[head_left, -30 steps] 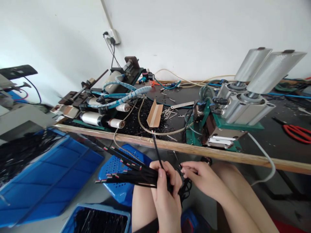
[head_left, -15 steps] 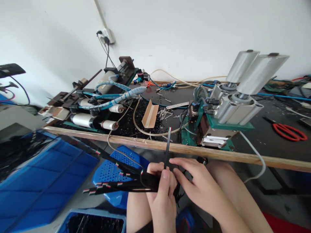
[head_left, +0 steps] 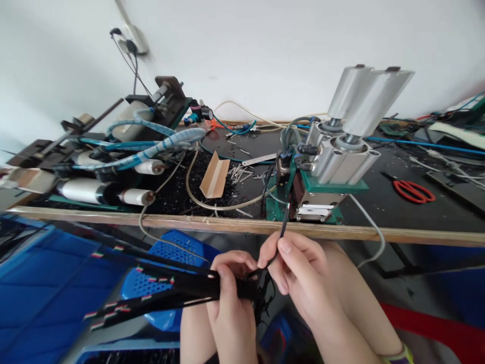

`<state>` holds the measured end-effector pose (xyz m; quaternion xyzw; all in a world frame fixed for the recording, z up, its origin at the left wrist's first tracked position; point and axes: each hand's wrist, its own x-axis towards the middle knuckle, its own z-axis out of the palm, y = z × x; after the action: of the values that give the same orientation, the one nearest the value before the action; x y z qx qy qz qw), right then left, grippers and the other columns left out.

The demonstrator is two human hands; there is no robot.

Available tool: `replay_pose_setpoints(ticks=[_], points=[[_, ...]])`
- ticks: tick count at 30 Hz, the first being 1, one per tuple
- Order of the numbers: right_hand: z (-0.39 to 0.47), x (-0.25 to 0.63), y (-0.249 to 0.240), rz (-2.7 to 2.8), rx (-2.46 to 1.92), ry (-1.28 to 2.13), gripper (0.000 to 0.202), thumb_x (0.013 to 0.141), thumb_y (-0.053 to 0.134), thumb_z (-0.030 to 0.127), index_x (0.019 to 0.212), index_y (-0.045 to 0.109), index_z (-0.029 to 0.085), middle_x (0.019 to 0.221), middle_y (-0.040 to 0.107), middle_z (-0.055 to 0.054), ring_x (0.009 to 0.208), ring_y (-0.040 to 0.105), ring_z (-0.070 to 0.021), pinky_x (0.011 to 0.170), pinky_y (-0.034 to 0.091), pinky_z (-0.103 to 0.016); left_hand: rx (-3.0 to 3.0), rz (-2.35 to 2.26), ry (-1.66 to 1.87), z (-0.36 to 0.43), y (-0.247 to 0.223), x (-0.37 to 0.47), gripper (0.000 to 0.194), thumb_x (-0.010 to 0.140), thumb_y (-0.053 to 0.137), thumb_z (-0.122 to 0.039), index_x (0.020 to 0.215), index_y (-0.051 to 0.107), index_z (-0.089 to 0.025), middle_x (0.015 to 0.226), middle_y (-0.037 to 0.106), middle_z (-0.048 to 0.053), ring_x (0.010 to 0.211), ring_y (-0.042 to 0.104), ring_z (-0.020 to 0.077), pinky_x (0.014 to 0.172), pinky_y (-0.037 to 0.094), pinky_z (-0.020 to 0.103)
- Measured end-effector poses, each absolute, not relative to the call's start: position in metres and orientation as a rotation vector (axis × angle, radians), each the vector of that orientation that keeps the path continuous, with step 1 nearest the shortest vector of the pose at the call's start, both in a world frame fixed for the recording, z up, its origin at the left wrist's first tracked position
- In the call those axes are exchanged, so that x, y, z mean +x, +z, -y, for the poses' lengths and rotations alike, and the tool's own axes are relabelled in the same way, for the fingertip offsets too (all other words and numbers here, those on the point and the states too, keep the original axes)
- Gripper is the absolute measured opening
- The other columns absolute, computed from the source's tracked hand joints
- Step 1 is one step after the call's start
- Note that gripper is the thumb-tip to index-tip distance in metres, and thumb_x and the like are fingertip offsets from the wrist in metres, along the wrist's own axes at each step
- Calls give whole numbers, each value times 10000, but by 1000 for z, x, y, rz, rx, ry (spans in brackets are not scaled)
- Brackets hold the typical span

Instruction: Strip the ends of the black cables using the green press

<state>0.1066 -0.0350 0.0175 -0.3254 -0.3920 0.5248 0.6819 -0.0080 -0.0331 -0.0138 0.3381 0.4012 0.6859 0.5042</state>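
Note:
My left hand (head_left: 233, 290) is closed around a bundle of black cables (head_left: 182, 288) above my lap. Their ends fan out to the left, showing small red, white and green tips. Between thumb and fingers, my right hand (head_left: 299, 263) pinches a single black cable (head_left: 285, 222). Its coloured tip points up, just in front of the bench press with two silver cylinders (head_left: 341, 156). The lower part of this cable runs back toward the bundle in my left hand.
The wooden bench edge (head_left: 212, 225) crosses in front of me. On the bench are a folded cardboard piece (head_left: 214, 174), red-handled scissors (head_left: 413, 191) and a second machine with white rollers (head_left: 81, 192). Below stand a blue stool (head_left: 140, 285) and a blue bin (head_left: 125, 351).
The single cable has passed from my left hand's grip to my right hand, which has closed on it and moved it right. The view has shifted to the right.

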Motion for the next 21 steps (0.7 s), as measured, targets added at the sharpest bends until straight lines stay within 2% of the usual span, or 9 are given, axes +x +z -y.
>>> replay_pose_setpoints(ticks=[1,3,4,6,9,13,17,21], points=[[37,110,14,828,-729,1193,451,1083,716,548,821,780,187,753,758,-30,398,404,-31,399,247,-211,818,-970,1680,32,-12,-7,488,1002,808,-650,839,766,-192,727,682,31,726,702,190,716,592,271],[40,119,10,731,-752,1216,502,1047,757,555,716,718,180,687,731,-22,367,360,-25,370,164,-214,795,-939,1713,31,-9,-6,449,1048,780,-585,818,731,-203,591,521,-32,621,638,166,728,591,283],[42,124,9,685,-772,1225,522,1022,780,552,669,676,182,640,702,-10,359,341,-25,366,147,-215,773,-914,1707,31,-7,-6,426,1074,759,-543,818,713,-206,553,432,-59,538,553,144,695,575,283],[44,134,8,615,-819,1247,546,987,807,551,626,610,191,567,650,16,341,310,-21,372,159,-215,735,-856,1701,30,-5,-5,402,1107,726,-475,812,681,-206,529,348,-81,450,368,114,601,502,265],[46,148,5,596,-887,1244,564,982,781,573,613,573,201,500,603,44,297,274,-10,379,178,-216,726,-834,1702,30,-4,-3,398,1145,670,-414,807,655,-205,536,322,-77,459,267,116,555,422,256],[47,160,2,640,-984,1115,576,967,760,532,533,547,218,444,554,42,291,358,-34,365,219,-210,749,-840,1690,29,-3,2,416,1177,615,-389,802,637,-212,526,306,-76,458,243,124,574,397,280],[43,164,2,601,-981,1120,539,937,769,486,502,588,225,465,610,27,260,367,-33,326,199,-198,763,-851,1690,27,-2,8,432,1206,535,-332,802,633,-213,523,285,-75,452,206,131,577,362,302],[35,164,2,596,-933,1134,514,920,780,477,506,598,233,481,650,15,232,355,-42,288,257,-198,775,-872,1675,24,-3,15,430,1209,517,-302,802,625,-214,527,276,-73,455,194,134,579,333,319]])
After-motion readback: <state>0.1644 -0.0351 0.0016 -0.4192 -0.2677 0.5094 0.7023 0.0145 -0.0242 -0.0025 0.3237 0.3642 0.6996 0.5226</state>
